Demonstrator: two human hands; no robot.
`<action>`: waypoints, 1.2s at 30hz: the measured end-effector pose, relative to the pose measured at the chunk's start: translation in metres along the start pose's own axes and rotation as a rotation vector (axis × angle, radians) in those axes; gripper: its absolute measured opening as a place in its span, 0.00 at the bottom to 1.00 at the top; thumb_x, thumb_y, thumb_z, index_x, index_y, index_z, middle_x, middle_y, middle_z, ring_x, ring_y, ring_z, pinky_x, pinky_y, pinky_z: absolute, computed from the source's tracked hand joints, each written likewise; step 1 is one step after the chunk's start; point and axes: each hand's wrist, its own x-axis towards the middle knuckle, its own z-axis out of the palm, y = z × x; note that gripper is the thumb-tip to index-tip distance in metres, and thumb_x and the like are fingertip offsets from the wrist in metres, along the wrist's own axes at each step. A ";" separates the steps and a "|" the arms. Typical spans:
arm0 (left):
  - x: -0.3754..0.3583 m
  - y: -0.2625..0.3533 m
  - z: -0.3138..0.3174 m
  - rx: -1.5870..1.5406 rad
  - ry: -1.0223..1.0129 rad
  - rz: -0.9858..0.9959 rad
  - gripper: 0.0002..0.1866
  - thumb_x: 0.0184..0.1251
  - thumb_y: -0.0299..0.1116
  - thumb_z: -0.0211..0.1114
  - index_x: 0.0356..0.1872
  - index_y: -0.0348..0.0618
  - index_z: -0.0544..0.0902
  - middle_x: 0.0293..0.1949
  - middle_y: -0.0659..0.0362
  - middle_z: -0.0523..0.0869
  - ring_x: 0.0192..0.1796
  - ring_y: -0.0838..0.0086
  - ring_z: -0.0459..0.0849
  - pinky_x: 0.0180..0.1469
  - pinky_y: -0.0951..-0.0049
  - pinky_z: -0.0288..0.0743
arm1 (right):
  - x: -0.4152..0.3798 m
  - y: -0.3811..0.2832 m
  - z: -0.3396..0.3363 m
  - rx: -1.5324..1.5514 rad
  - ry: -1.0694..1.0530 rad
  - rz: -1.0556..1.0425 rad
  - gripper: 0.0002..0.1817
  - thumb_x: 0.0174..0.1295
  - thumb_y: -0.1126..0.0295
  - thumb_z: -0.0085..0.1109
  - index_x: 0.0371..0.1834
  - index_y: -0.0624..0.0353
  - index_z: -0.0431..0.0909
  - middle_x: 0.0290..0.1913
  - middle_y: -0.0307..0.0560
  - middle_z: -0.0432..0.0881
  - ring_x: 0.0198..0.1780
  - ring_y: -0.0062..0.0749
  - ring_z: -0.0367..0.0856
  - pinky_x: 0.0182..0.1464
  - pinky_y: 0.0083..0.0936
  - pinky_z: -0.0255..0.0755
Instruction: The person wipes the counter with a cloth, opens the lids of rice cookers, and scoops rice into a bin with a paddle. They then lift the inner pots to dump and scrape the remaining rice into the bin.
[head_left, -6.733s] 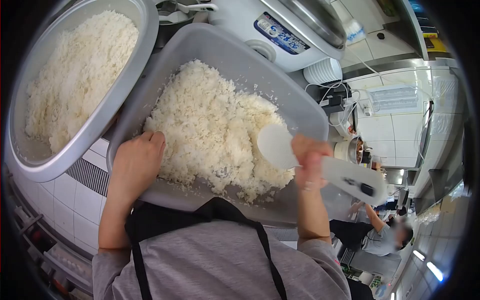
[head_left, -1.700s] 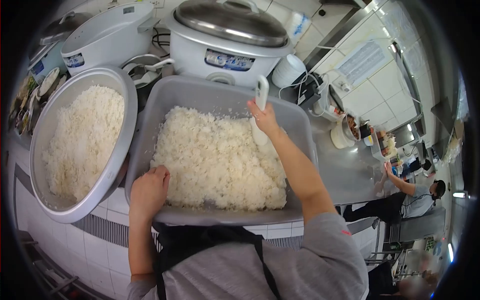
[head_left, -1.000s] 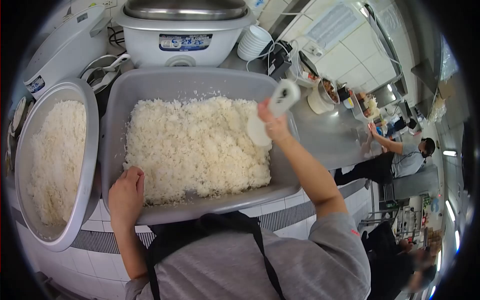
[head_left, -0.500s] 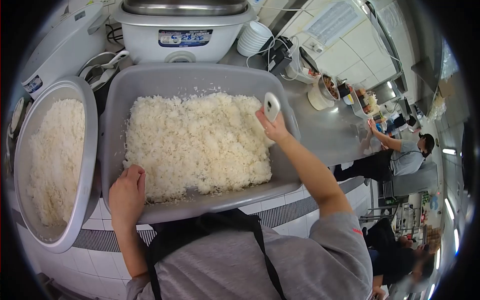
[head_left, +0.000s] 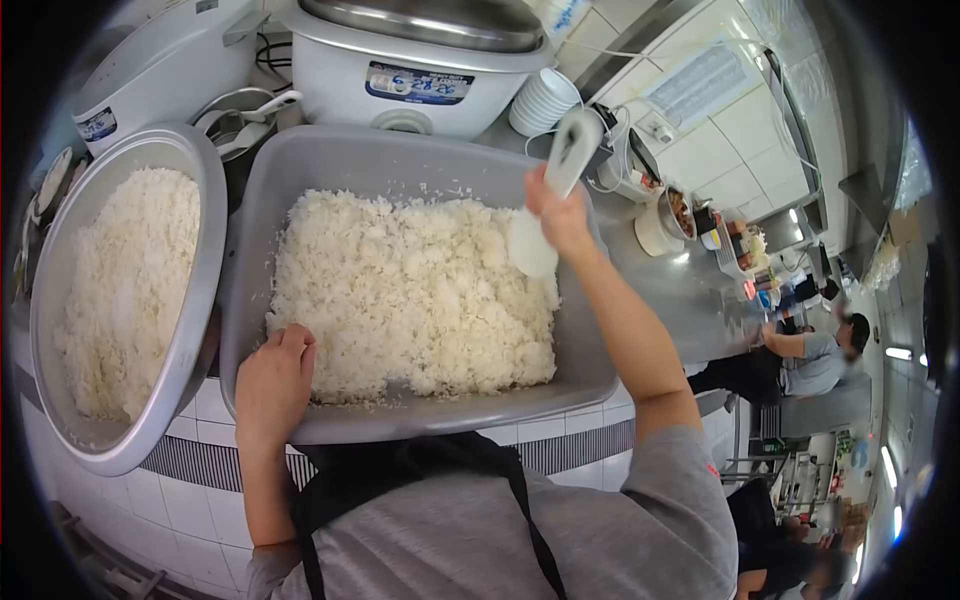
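Cooked white rice [head_left: 410,290] fills much of a large grey plastic tub [head_left: 480,427]. My right hand [head_left: 560,212] is closed around a white rice paddle [head_left: 575,150], over the tub's right side. The paddle's handle points up and away, and its blade faces down at the rice's right edge. My left hand [head_left: 275,385] grips the tub's near left rim, with the fingers curled over the inner side. To the left, an oval metal cooker pot [head_left: 207,230] leans tilted toward the tub, holding more rice.
Behind the tub stand a labelled rice cooker [head_left: 420,90], stacked white bowls [head_left: 545,100] and a pot with utensils [head_left: 245,125]. A white container of food [head_left: 660,225] sits further right on the steel counter. A co-worker [head_left: 800,360] stands at the far right.
My right hand has lifted the rice paddle, bringing its blade into view above the rice. My left hand stays on the tub's rim. The whole view has shifted slightly.
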 end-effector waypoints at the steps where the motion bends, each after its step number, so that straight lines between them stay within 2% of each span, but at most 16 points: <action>1: 0.001 0.000 0.001 0.004 0.005 0.003 0.04 0.58 0.30 0.54 0.31 0.41 0.72 0.28 0.52 0.79 0.30 0.56 0.78 0.31 0.59 0.70 | 0.021 -0.023 0.002 0.346 -0.087 0.017 0.11 0.57 0.63 0.54 0.27 0.61 0.72 0.18 0.40 0.71 0.22 0.26 0.69 0.25 0.26 0.63; 3: 0.002 0.000 0.002 0.015 0.011 0.012 0.04 0.58 0.30 0.54 0.31 0.41 0.72 0.28 0.52 0.79 0.30 0.56 0.78 0.31 0.59 0.70 | 0.041 -0.037 0.029 0.360 -0.108 -0.069 0.13 0.57 0.62 0.54 0.25 0.62 0.71 0.17 0.38 0.70 0.22 0.25 0.68 0.25 0.26 0.63; 6: 0.000 0.000 0.000 -0.002 0.029 -0.014 0.04 0.58 0.30 0.53 0.31 0.41 0.72 0.28 0.52 0.79 0.30 0.56 0.78 0.31 0.59 0.70 | 0.037 0.005 0.083 0.214 0.207 -0.236 0.15 0.56 0.62 0.55 0.21 0.61 0.70 0.17 0.37 0.68 0.22 0.24 0.67 0.25 0.27 0.62; 8: 0.001 0.002 -0.001 -0.051 0.022 -0.059 0.04 0.57 0.29 0.54 0.31 0.40 0.73 0.29 0.50 0.79 0.32 0.53 0.77 0.33 0.59 0.68 | 0.035 0.029 0.093 0.267 -0.006 0.015 0.15 0.55 0.62 0.56 0.19 0.61 0.69 0.16 0.38 0.67 0.22 0.25 0.67 0.26 0.29 0.63; 12: 0.003 0.003 0.000 -0.074 0.032 -0.079 0.04 0.57 0.29 0.53 0.31 0.41 0.73 0.29 0.50 0.79 0.32 0.53 0.77 0.33 0.59 0.69 | 0.064 0.007 0.052 0.113 -0.068 0.077 0.16 0.55 0.61 0.57 0.19 0.61 0.69 0.16 0.39 0.68 0.20 0.24 0.66 0.24 0.25 0.62; 15: 0.001 0.000 -0.003 -0.046 0.011 -0.062 0.04 0.57 0.29 0.54 0.31 0.41 0.73 0.29 0.50 0.79 0.32 0.54 0.77 0.33 0.60 0.69 | 0.039 0.019 0.037 0.249 0.040 -0.022 0.14 0.55 0.62 0.56 0.22 0.60 0.69 0.16 0.38 0.68 0.18 0.21 0.65 0.22 0.21 0.60; 17: 0.001 0.001 -0.001 -0.044 0.009 -0.082 0.04 0.57 0.30 0.54 0.30 0.41 0.73 0.28 0.51 0.79 0.32 0.54 0.77 0.33 0.60 0.69 | 0.019 0.051 0.028 0.560 0.047 0.143 0.11 0.56 0.64 0.55 0.24 0.59 0.70 0.16 0.35 0.67 0.17 0.17 0.63 0.19 0.17 0.56; 19: -0.001 0.000 -0.001 -0.021 0.004 -0.049 0.04 0.58 0.30 0.54 0.30 0.41 0.73 0.28 0.51 0.79 0.31 0.55 0.78 0.33 0.60 0.70 | 0.019 0.042 0.002 0.452 0.167 0.125 0.08 0.57 0.66 0.54 0.26 0.59 0.70 0.16 0.33 0.66 0.16 0.17 0.61 0.18 0.18 0.55; 21: 0.003 0.002 0.002 -0.017 0.030 -0.034 0.05 0.58 0.31 0.53 0.29 0.41 0.73 0.28 0.52 0.79 0.30 0.55 0.78 0.32 0.60 0.71 | 0.035 0.028 -0.042 0.358 0.109 -0.112 0.09 0.58 0.66 0.53 0.28 0.61 0.73 0.18 0.35 0.70 0.19 0.18 0.66 0.20 0.18 0.60; 23: 0.002 0.000 0.000 -0.011 -0.004 -0.030 0.05 0.58 0.31 0.53 0.29 0.41 0.73 0.28 0.52 0.79 0.30 0.55 0.78 0.32 0.60 0.71 | 0.026 0.038 -0.041 0.032 0.232 0.099 0.10 0.58 0.65 0.54 0.29 0.63 0.74 0.20 0.37 0.74 0.22 0.20 0.70 0.23 0.20 0.63; 25: 0.001 -0.001 -0.001 -0.003 0.002 -0.019 0.05 0.58 0.31 0.53 0.29 0.41 0.73 0.28 0.52 0.79 0.30 0.55 0.78 0.32 0.60 0.71 | -0.008 0.057 0.000 -0.121 0.142 0.080 0.10 0.56 0.65 0.56 0.28 0.63 0.75 0.24 0.37 0.76 0.26 0.20 0.72 0.28 0.22 0.66; 27: 0.005 0.003 0.002 -0.001 0.025 -0.015 0.04 0.58 0.31 0.53 0.30 0.41 0.72 0.28 0.52 0.79 0.31 0.55 0.78 0.32 0.60 0.70 | -0.032 0.033 0.032 -0.263 -0.172 -0.308 0.08 0.55 0.67 0.57 0.29 0.60 0.75 0.25 0.36 0.75 0.29 0.20 0.71 0.32 0.20 0.66; 28: 0.005 0.003 0.002 0.006 0.019 -0.031 0.04 0.58 0.30 0.53 0.30 0.41 0.72 0.28 0.51 0.79 0.31 0.54 0.77 0.32 0.59 0.69 | -0.039 0.021 0.035 -0.265 -0.163 -0.293 0.08 0.55 0.67 0.57 0.29 0.60 0.75 0.25 0.36 0.75 0.29 0.20 0.71 0.32 0.20 0.66; 30: 0.000 0.003 0.005 0.008 -0.008 -0.041 0.04 0.57 0.29 0.53 0.31 0.40 0.72 0.28 0.50 0.78 0.32 0.53 0.77 0.32 0.59 0.68 | -0.053 0.003 0.036 0.293 -0.169 -0.005 0.06 0.53 0.70 0.58 0.28 0.58 0.71 0.24 0.34 0.70 0.26 0.18 0.66 0.30 0.18 0.62; 33: 0.004 0.001 0.004 0.025 0.014 -0.039 0.04 0.58 0.30 0.54 0.31 0.41 0.71 0.28 0.52 0.79 0.31 0.55 0.78 0.32 0.60 0.70 | -0.041 -0.006 -0.001 0.366 0.131 0.020 0.05 0.53 0.72 0.56 0.29 0.57 0.71 0.25 0.33 0.69 0.25 0.17 0.65 0.27 0.16 0.61; 36: 0.001 0.002 0.000 0.036 -0.014 -0.014 0.04 0.58 0.30 0.53 0.32 0.41 0.71 0.29 0.52 0.79 0.31 0.55 0.78 0.32 0.59 0.70 | -0.052 0.028 -0.017 0.133 0.092 0.147 0.05 0.55 0.71 0.55 0.28 0.58 0.70 0.20 0.32 0.67 0.22 0.17 0.63 0.26 0.16 0.60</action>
